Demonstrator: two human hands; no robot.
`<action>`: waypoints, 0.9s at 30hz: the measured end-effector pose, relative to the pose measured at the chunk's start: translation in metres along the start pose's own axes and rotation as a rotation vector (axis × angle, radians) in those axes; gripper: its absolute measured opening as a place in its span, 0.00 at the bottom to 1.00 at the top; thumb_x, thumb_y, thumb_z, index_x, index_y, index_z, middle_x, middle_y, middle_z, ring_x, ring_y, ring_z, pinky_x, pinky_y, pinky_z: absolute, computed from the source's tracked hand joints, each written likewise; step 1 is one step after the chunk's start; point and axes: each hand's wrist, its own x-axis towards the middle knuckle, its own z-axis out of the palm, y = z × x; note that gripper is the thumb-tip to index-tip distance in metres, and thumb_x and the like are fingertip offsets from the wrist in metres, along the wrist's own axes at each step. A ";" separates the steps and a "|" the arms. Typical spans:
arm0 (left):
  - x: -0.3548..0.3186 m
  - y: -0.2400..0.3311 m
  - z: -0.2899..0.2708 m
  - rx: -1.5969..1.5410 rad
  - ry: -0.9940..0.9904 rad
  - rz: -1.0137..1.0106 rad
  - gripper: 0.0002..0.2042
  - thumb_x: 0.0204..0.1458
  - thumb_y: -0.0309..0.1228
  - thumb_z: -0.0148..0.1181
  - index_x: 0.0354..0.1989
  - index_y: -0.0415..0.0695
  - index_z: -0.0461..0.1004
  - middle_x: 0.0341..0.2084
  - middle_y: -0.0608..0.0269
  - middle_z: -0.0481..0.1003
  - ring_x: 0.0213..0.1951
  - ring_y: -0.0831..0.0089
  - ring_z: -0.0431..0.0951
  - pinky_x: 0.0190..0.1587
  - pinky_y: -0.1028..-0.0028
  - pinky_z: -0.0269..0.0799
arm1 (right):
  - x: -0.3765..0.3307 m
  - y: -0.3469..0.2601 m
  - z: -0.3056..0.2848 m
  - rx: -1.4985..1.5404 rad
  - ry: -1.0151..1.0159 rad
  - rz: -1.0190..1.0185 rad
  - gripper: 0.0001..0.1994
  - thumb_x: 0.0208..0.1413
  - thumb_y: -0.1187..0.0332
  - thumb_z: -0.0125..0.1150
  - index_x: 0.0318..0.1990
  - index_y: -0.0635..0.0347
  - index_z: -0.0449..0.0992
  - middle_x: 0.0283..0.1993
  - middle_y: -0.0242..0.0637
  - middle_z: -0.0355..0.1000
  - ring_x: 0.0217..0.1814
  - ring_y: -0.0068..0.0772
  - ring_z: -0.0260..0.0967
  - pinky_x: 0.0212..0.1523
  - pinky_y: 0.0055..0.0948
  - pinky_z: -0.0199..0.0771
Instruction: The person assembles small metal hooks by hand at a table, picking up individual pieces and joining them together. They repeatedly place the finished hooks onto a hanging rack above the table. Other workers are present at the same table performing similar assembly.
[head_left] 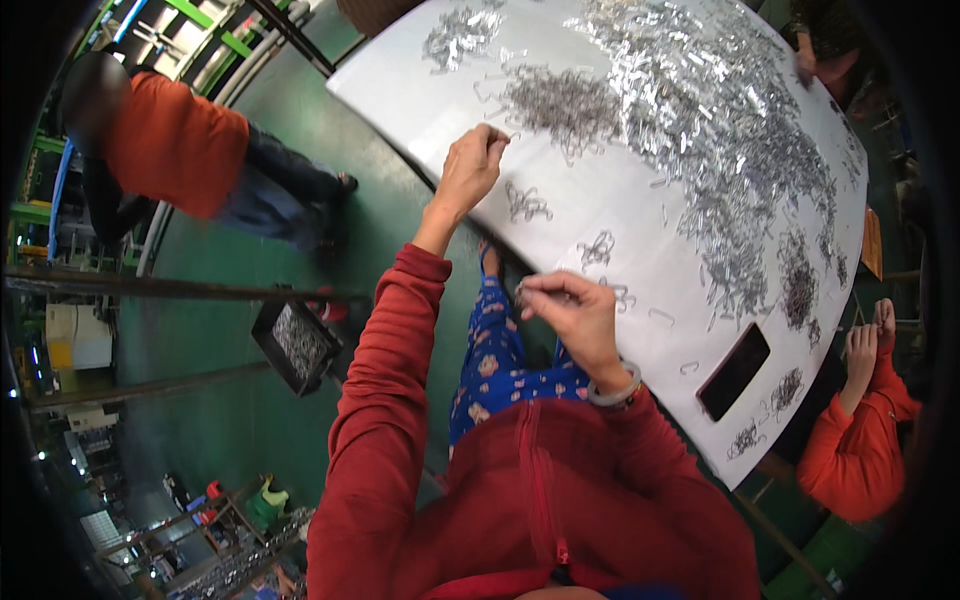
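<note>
My left hand (472,170) is raised at the table's near left edge, its thumb and fingers pinched together. Whatever they hold is too small to make out. Just beyond the fingertips lies a pile of dark bent wire hooks (562,108). Close to my body, my right hand (575,318) is also closed in a pinch; a small greyish bit at its fingertips cannot be made out. Between the two hands, small clusters of wire hooks (526,203) lie along the edge of the white table (640,200). A large heap of shiny metal pieces (715,130) spreads over the far side.
A dark phone (735,372) lies on the right part of the table, near more hook clusters (787,390). Co-workers' hands (862,345) show at the right edge. To my left, a black bin (298,345) holds metal pieces; a person in orange (180,140) is beyond.
</note>
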 end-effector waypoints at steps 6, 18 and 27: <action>-0.104 0.076 -0.046 -0.439 -0.069 -0.220 0.07 0.57 0.24 0.58 0.41 0.33 0.74 0.31 0.62 0.78 0.36 0.78 0.77 0.40 0.78 0.73 | 0.004 0.007 0.000 0.051 0.034 -0.109 0.07 0.54 0.79 0.63 0.40 0.70 0.79 0.33 0.36 0.78 0.31 0.20 0.76 0.33 0.17 0.76; -0.160 0.100 -0.026 -0.510 0.091 -0.034 0.06 0.50 0.18 0.61 0.36 0.37 0.74 0.37 0.58 0.74 0.38 0.70 0.77 0.41 0.73 0.74 | -0.008 -0.006 0.001 -0.103 0.091 -0.198 0.07 0.53 0.85 0.61 0.39 0.72 0.79 0.37 0.41 0.78 0.33 0.25 0.76 0.36 0.19 0.77; -0.159 0.090 -0.032 -0.555 0.218 -0.149 0.03 0.54 0.20 0.60 0.36 0.37 0.76 0.31 0.60 0.80 0.36 0.69 0.80 0.41 0.73 0.74 | 0.091 -0.035 -0.019 -0.533 0.147 -0.526 0.11 0.51 0.78 0.66 0.44 0.62 0.81 0.33 0.34 0.77 0.29 0.18 0.71 0.32 0.20 0.70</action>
